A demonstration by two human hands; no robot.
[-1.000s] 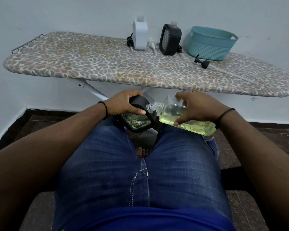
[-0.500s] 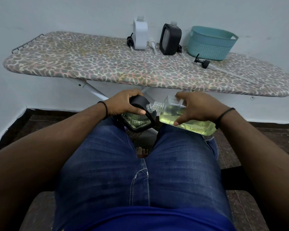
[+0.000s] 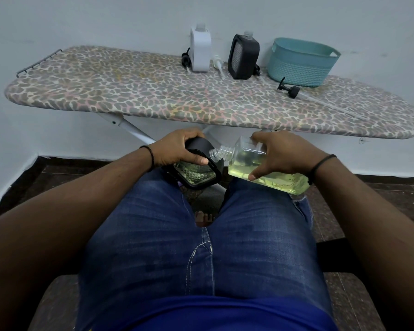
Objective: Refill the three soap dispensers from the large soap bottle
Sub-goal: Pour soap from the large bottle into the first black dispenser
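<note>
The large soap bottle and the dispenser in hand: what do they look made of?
Large soap bottle: probably clear, glossy plastic, since the yellow-green soap shows through. Dispenser: a matte black shell, likely plastic, around a clear, faceted window; whether glass or plastic, I cannot tell.

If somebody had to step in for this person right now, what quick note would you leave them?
Left hand grips the black dispenser on the lap, tilted.
Right hand holds the large soap bottle on its side, neck at the dispenser's opening.
White dispenser and second black dispenser stand uncapped on the ironing board; a pump lies by the teal basket.
Done: the held dispenser shows yellow soap.
Left: finish pouring; whether the other two are filled cannot be told; refit pumps.
</note>
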